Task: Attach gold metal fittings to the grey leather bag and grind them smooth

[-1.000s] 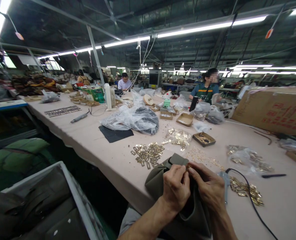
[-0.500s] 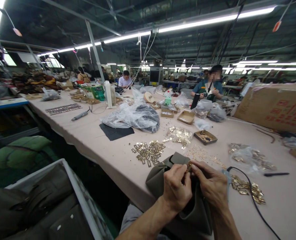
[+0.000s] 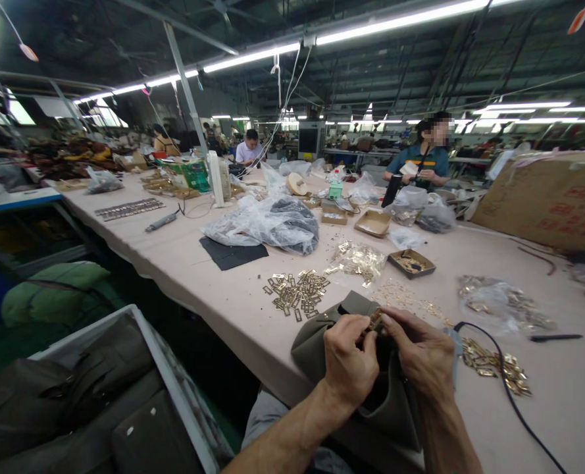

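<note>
A dark olive handbag [image 3: 309, 343] rests at the table's near edge, its mouth facing me. At its upper edge a small gold metal fitting [image 3: 375, 318] shows between my fingertips. My left hand [image 3: 350, 361] is closed, thumb and forefinger pinching at the fitting from the left. From the other side my right hand [image 3: 423, 349] is closed too, its thumb and fingers pressing the fitting and the bag's edge. Just beyond the bag lies a pile of rectangular metal frames [image 3: 298, 293]. Gold metal pieces [image 3: 497, 365] are heaped to the right of my right hand.
A crate [image 3: 166, 368] of olive bags stands at lower left. A black cable [image 3: 499, 375] runs along the right. Plastic bags of fittings [image 3: 504, 303], a small box [image 3: 411, 263] and a large carton [image 3: 543, 197] sit on the table. Co-workers are at the far side.
My view has shifted slightly. Both hands stay at the bag's edge, and the gold fitting shows a little more between them. The co-worker at the far right has turned and stands more upright.
</note>
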Action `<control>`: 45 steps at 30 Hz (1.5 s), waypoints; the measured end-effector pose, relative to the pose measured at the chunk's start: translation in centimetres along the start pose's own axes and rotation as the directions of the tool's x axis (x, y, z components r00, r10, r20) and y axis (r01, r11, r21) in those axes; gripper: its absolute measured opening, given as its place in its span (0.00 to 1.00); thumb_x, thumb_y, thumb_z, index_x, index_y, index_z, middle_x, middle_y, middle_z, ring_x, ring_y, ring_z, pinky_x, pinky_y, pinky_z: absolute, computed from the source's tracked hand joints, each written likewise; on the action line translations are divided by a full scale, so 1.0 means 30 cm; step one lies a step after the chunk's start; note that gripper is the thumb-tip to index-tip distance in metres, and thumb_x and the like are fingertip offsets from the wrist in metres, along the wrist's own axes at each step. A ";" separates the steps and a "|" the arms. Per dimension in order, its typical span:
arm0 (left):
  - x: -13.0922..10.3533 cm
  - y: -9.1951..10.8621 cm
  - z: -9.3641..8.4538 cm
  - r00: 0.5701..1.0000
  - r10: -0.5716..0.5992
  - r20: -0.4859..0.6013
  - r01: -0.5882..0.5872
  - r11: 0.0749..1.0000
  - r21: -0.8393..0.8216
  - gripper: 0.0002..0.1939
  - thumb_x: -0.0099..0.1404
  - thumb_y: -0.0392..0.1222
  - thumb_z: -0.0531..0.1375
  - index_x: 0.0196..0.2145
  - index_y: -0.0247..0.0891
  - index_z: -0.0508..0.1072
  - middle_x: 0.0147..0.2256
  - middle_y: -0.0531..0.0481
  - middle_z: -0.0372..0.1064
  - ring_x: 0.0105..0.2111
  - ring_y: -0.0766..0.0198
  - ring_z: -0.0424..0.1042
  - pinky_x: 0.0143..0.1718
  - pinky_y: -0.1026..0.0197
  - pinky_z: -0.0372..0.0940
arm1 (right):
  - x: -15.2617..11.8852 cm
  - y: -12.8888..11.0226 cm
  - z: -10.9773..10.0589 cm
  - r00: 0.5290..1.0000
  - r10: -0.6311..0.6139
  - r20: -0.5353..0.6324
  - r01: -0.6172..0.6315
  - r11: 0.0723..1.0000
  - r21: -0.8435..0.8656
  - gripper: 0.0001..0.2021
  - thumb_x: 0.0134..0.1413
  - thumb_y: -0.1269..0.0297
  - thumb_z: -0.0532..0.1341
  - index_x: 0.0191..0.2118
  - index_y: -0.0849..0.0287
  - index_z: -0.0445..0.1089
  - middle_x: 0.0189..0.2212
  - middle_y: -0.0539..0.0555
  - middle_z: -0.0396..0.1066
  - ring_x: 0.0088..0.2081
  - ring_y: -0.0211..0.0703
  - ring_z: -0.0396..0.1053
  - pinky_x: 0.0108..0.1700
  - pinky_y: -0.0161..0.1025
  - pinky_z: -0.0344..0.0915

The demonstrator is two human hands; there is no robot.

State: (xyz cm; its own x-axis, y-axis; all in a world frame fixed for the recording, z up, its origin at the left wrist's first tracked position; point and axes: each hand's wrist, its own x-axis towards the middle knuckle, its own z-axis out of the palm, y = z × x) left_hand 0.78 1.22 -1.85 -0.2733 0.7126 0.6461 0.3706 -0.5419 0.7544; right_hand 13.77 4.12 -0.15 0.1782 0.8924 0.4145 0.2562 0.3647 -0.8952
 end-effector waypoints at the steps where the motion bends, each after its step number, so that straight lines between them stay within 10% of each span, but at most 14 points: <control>1: 0.000 0.000 0.001 1.000 -0.006 -0.004 0.006 1.000 -0.007 0.13 0.61 0.25 0.65 0.41 0.37 0.83 0.40 0.42 0.80 0.40 0.54 0.81 0.41 0.55 0.81 | 0.001 0.000 -0.001 1.000 -0.001 0.005 0.001 1.000 -0.001 0.16 0.55 0.51 0.72 0.44 0.55 0.84 0.38 0.53 0.81 0.32 0.40 0.76 0.39 0.35 0.76; 29: 0.004 0.008 0.010 1.000 0.004 -0.027 -0.004 1.000 0.030 0.07 0.60 0.27 0.63 0.32 0.35 0.79 0.35 0.44 0.78 0.33 0.58 0.79 0.31 0.63 0.75 | 0.000 0.033 -0.012 0.973 -0.218 0.082 0.218 0.976 0.004 0.07 0.61 0.61 0.70 0.44 0.51 0.83 0.41 0.51 0.80 0.42 0.39 0.77 0.47 0.32 0.74; 37: 0.002 0.011 0.010 1.000 0.005 -0.026 -0.005 1.000 -0.023 0.07 0.65 0.30 0.61 0.33 0.37 0.78 0.34 0.44 0.76 0.32 0.60 0.78 0.29 0.65 0.74 | 0.008 -0.001 0.003 0.989 -0.117 0.094 0.112 0.992 0.055 0.08 0.59 0.56 0.71 0.38 0.55 0.83 0.34 0.53 0.78 0.36 0.41 0.76 0.38 0.32 0.73; 41: -0.001 0.019 -0.013 0.991 -0.104 0.088 0.117 0.981 -0.154 0.02 0.66 0.33 0.63 0.35 0.36 0.76 0.34 0.45 0.75 0.29 0.62 0.77 0.27 0.66 0.73 | 0.002 -0.018 -0.009 0.984 -0.164 0.073 0.160 0.985 0.067 0.06 0.59 0.60 0.71 0.39 0.56 0.83 0.34 0.54 0.78 0.37 0.42 0.76 0.38 0.33 0.73; 45: 0.009 0.034 -0.045 0.885 -0.267 0.382 0.405 0.846 -0.346 0.12 0.72 0.45 0.62 0.49 0.36 0.76 0.38 0.45 0.77 0.30 0.62 0.79 0.27 0.67 0.73 | -0.018 -0.065 -0.030 0.944 -0.328 0.024 0.326 0.943 0.065 0.04 0.59 0.67 0.70 0.40 0.56 0.83 0.35 0.55 0.78 0.37 0.44 0.77 0.38 0.35 0.75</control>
State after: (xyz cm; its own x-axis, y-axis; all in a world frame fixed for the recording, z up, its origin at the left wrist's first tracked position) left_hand -0.12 0.27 -0.73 -0.0014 0.9454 0.3259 -0.1040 -0.3243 0.9402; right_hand 14.03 2.70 1.52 0.0619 0.7297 0.6810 0.2379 0.6519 -0.7201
